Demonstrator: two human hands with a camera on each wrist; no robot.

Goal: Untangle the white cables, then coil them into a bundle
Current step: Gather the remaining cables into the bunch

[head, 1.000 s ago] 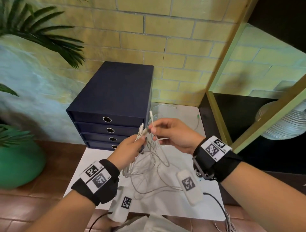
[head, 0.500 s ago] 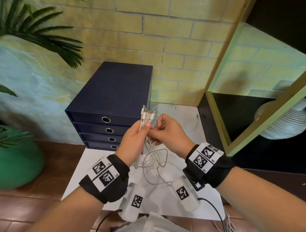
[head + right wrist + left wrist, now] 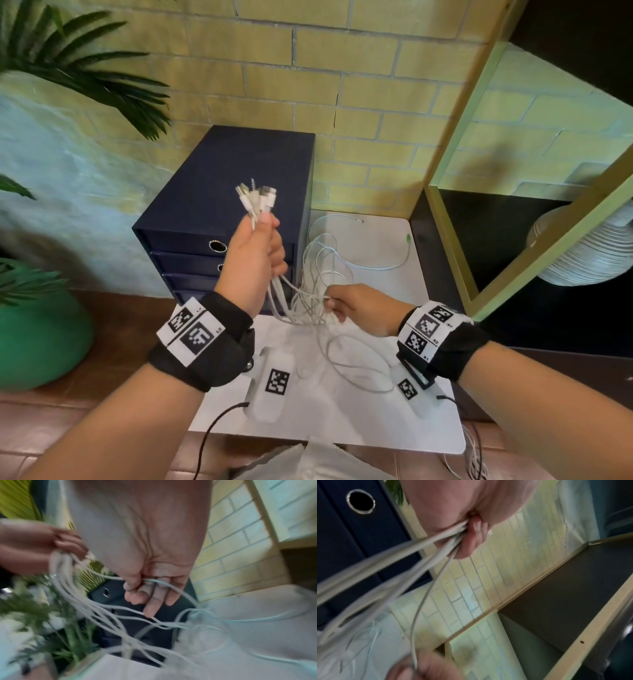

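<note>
Several white cables [image 3: 310, 301] hang in a loose tangle between my two hands above a white mat [image 3: 376, 421]. My left hand [image 3: 260, 240] is raised and grips the cables near their ends, so the plugs [image 3: 257, 198] stick up out of the fist. The left wrist view shows the strands [image 3: 436, 543] running out from under the curled fingers. Lower and to the right, my right hand [image 3: 346, 306] pinches one thin strand [image 3: 150, 580] between thumb and fingers. The remaining loops [image 3: 356, 363] trail down onto the mat.
A dark blue drawer box [image 3: 226, 205] stands at the back left of the mat, just behind my left hand. One more white cable [image 3: 376, 265] lies on the mat behind. A green pot [image 3: 37, 342] sits left; a wooden frame [image 3: 455, 192] stands right.
My left hand has risen with the gathered plug ends. My right hand has left the plugs and dropped down to the right, pulling a strand out of the tangle.
</note>
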